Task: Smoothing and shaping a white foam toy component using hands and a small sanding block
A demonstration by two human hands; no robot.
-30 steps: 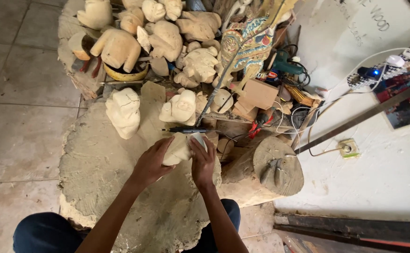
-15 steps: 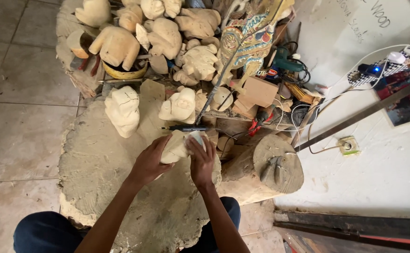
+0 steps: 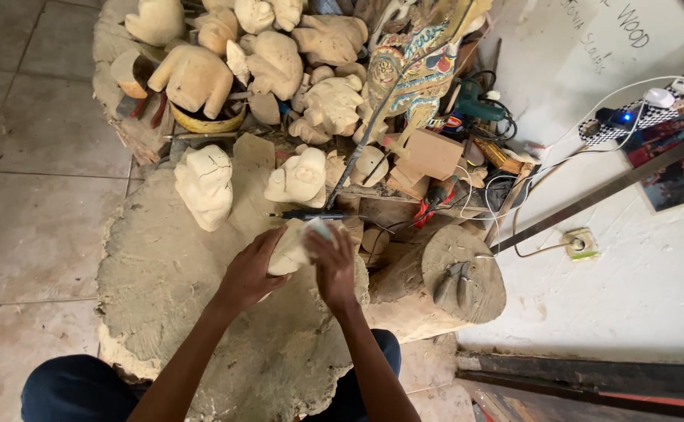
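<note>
Sitting low over everything is the big flat wood slab (image 3: 170, 289), which serves as the bench and is the biggest thing here. Behind the slab, far from the person, lies a heap of pale carved wood figures (image 3: 279, 62). A round log stump (image 3: 455, 273) stands just right of the slab, with dark pliers (image 3: 453, 283) lying on top of it. One white carved figure (image 3: 204, 185) stands on the slab's far left part, and another carved figure (image 3: 299, 178) sits at the slab's far edge. Over the middle of the slab, both hands are together, wrapped around a small pale wood carving (image 3: 293, 246). The left hand (image 3: 250, 270) grips it from the left side, and the right hand (image 3: 333, 262) presses on it from the right.
</note>
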